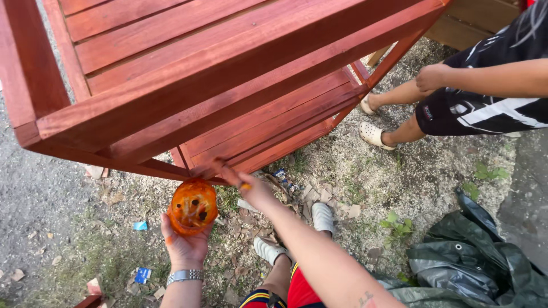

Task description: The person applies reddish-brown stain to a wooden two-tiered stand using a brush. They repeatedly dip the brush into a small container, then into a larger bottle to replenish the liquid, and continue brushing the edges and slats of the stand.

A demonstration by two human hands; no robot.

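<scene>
Head view, looking down past a red-stained wooden shelf unit [217, 74] standing on gravel and wood chips; the right hand [251, 191] is closed around the handle of a small brush [220, 170], whose long axis runs up and to the left from the fist, its tip touching the underside of the shelf unit's lower front rail near the left corner post; the bristles themselves are too blurred to make out; the left hand [185, 242], wearing a metal watch [184, 276], cups an orange, stain-smeared bowl [193, 206] from below, fingers wrapped under it; the bowl sits just below and slightly left of the brush tip, close beside the right hand, its mouth tilted toward the rail; another person [485, 85] stands at the shelf unit's far right corner; a dark tarpaulin [468, 256] lies crumpled on the ground at lower right.
</scene>
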